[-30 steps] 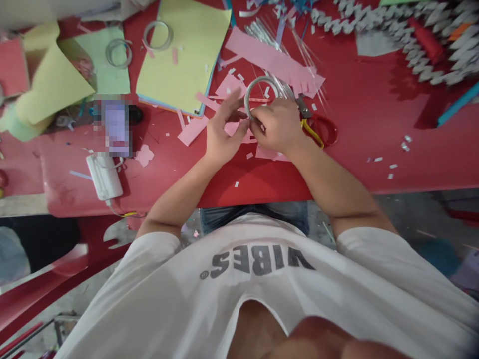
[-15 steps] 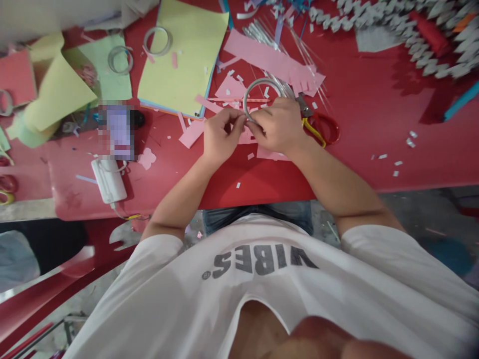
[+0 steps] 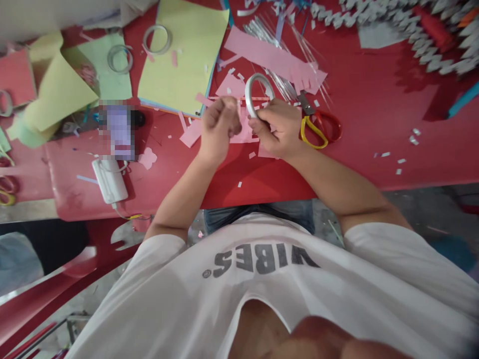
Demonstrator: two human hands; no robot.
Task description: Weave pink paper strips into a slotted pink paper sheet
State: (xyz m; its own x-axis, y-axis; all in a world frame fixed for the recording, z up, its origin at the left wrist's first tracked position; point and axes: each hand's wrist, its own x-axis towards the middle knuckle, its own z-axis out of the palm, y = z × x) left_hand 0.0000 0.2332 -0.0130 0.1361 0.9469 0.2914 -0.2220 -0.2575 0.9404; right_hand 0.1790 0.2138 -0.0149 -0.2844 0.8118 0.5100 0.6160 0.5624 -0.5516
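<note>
My right hand (image 3: 279,127) grips a narrow roll of white tape (image 3: 248,94) by its lower edge, and the roll stands up past my fingertips. My left hand (image 3: 219,127) is just beside it, curled with the fingers closed and not touching the roll. If anything thin is pinched in those fingers, I cannot make it out. Pink paper scraps (image 3: 243,127) lie under both hands. Red-and-yellow-handled scissors (image 3: 318,130) rest just right of my right hand.
The red table (image 3: 262,187) is littered with paper bits. Further off lie a yellow-green card sheet (image 3: 175,62), tape rolls (image 3: 157,40), a pixelated phone (image 3: 119,132), a white power bank (image 3: 110,180), and a folded paper garland (image 3: 411,42).
My left hand has come off the tape roll and drawn back to the left, closing its fingers. The roll now stays in my right hand alone and sits slightly higher.
</note>
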